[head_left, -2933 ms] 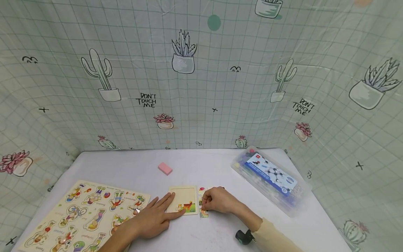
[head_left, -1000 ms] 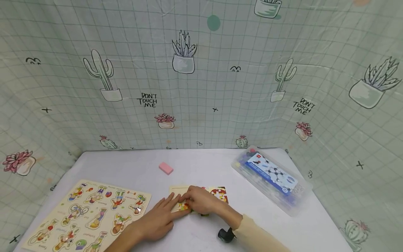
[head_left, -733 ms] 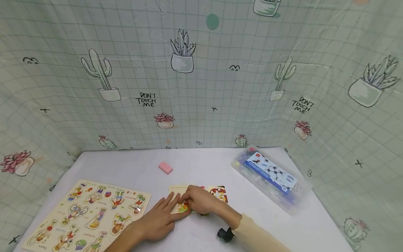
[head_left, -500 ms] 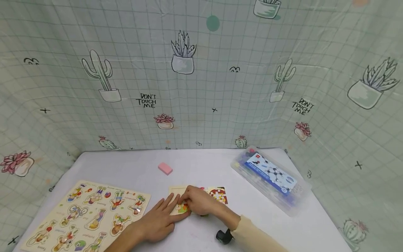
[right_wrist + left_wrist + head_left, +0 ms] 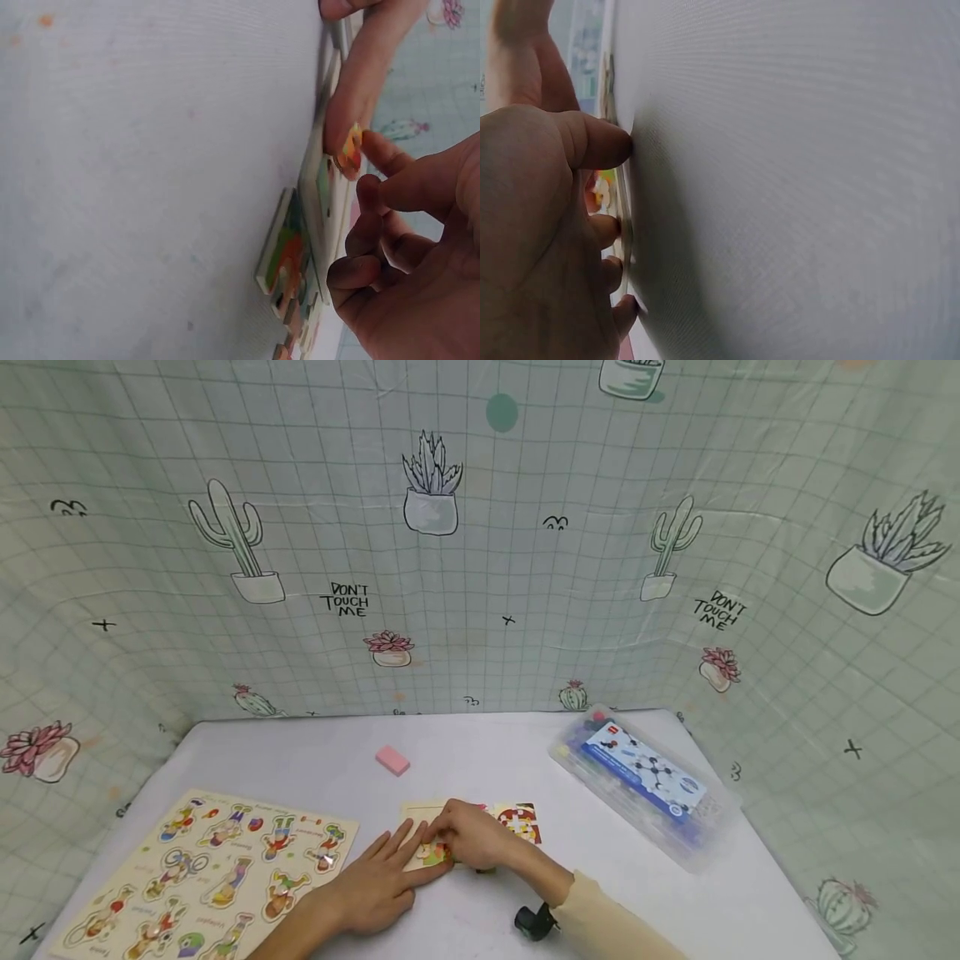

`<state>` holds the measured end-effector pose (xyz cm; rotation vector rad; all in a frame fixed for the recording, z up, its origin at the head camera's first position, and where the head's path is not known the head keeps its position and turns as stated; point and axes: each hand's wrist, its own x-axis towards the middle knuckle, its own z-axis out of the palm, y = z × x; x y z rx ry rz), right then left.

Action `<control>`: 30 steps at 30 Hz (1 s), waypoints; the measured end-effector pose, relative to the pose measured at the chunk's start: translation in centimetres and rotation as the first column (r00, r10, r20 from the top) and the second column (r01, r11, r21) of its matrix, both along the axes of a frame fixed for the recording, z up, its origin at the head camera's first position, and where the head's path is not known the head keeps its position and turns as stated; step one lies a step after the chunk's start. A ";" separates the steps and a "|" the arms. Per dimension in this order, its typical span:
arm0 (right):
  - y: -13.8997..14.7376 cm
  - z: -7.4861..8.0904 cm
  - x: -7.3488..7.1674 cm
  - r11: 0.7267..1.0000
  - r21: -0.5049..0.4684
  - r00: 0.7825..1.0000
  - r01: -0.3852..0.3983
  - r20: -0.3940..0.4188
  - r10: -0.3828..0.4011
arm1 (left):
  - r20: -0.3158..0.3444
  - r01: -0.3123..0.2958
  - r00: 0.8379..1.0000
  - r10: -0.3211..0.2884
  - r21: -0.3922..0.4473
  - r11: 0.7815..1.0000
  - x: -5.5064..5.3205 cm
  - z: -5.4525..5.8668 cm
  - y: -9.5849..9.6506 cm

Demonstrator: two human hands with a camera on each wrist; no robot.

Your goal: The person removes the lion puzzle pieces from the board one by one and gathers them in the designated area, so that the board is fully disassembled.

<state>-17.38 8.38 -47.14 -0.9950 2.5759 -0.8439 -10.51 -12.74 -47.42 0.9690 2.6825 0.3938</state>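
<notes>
My left hand (image 5: pixel 371 889) rests with straight, spread fingers on the left side and lower edge of a small square wooden puzzle board (image 5: pixel 412 808). Over the board, my right hand (image 5: pixel 474 837) pinches a small orange-and-yellow jigsaw piece (image 5: pixel 350 152) between thumb and forefinger, its other fingers curled. A green-and-orange picture part (image 5: pixel 433 853) shows inside the frame near my left fingers. Loose jigsaw pieces (image 5: pixel 519 821) in red, white and yellow lie just right of the board; my right hand hides some of them. From the side, one piece (image 5: pixel 279 251) leans by the board's edge.
A large wooden board with cartoon sports figures (image 5: pixel 225 877) lies on the left. Behind the small board sits a pink block (image 5: pixel 392 760). A clear plastic case with a molecule label (image 5: pixel 641 785) stands at the back right. A black device (image 5: pixel 532 922) is at my right wrist.
My right hand has moved left from the loose pieces onto the board, uncovering red-and-white pieces at right. Over the last second it stays nearly still. My left hand keeps its place.
</notes>
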 end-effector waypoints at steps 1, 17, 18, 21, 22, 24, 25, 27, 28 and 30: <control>0.0 0.1 0.0 1.000 -0.007 1.000 0.010 0.008 -0.010 | 0.003 -0.001 1.000 0.001 0.000 1.000 0.0 0.0 0.0; 0.2 0.1 0.3 0.997 -0.074 0.994 0.012 0.111 -0.003 | 0.004 0.000 1.000 0.000 -0.008 1.000 -0.1 -0.1 -0.2; 0.2 0.1 0.3 0.997 -0.081 0.994 0.011 0.111 -0.002 | 0.001 0.000 1.000 0.000 -0.007 1.000 -0.1 0.0 -0.1; 0.3 0.2 0.3 0.995 -0.097 0.995 0.008 0.104 0.002 | -0.007 0.003 1.000 -0.003 -0.007 1.000 -0.1 0.0 -0.1; 0.4 0.3 0.3 0.995 -0.100 0.995 0.011 0.100 -0.001 | -0.010 0.006 1.000 -0.006 -0.006 1.000 -0.1 0.0 0.0; 0.7 0.6 0.3 0.994 -0.110 0.996 0.023 0.093 -0.013 | -0.008 0.008 1.000 -0.008 0.000 1.000 -0.1 0.1 0.0; 0.9 0.8 0.2 0.993 -0.114 0.996 0.033 0.089 -0.023 | -0.008 0.010 1.000 -0.010 0.002 1.000 -0.1 0.0 0.0; 1.6 1.3 0.1 0.992 -0.116 0.995 0.059 0.083 -0.049 | -0.005 0.011 1.000 -0.011 0.011 1.000 -0.2 -0.1 -0.1; 2.0 1.6 0.1 0.991 -0.113 0.994 0.074 0.083 -0.065 | -0.005 0.012 1.000 -0.012 0.013 1.000 -0.2 -0.2 -0.1; 3.0 2.1 0.1 0.989 -0.109 0.991 0.098 0.096 -0.087 | -0.002 0.016 1.000 -0.016 0.025 1.000 -0.1 -0.4 -0.2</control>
